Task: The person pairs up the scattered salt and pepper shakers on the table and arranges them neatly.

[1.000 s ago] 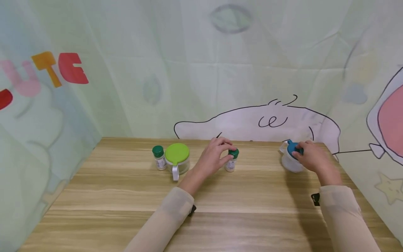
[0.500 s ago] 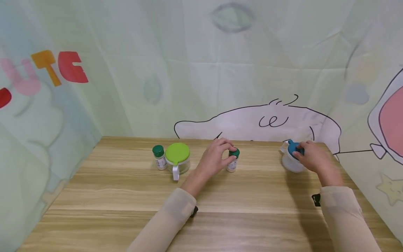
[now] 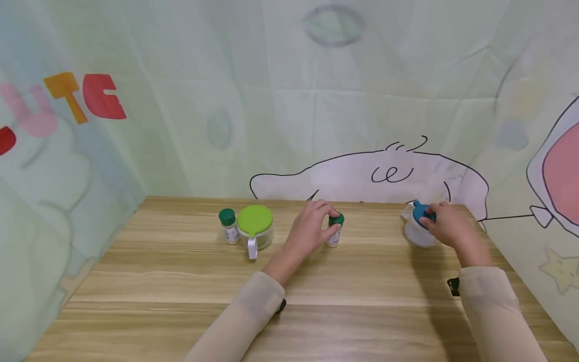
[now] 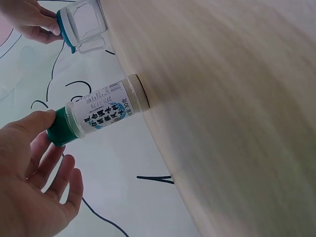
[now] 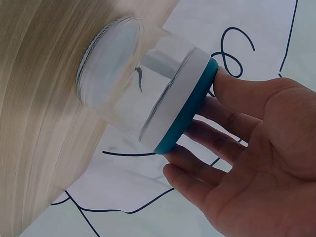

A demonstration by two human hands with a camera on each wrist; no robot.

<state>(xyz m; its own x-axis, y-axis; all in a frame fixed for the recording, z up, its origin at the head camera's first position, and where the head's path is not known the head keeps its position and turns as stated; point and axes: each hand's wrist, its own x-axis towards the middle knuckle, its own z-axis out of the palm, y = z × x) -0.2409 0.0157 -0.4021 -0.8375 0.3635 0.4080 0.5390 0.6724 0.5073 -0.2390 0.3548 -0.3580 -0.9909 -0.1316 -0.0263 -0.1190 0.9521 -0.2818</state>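
In the head view my left hand pinches the green cap of a small seasoning bottle between thumb and fingertips. The left wrist view shows this bottle with a printed white label, its base at the wooden tabletop; the remaining fingers are loosely bent away from it. Over at the right, my right hand grips the blue lid of a clear handled seasoning jar. Thumb and fingertips sit on opposite sides of the blue lid in the right wrist view, and the glass jar stands on the wood.
Left of my hands, a second green-capped bottle stands close beside a clear jar with a lime-green lid and white handle. The wooden table ends at a printed cloth backdrop.
My left hand and forearm have shifted slightly to the right, with the small bottle moving a little the same way. The right hand keeps its hold on the blue lid.
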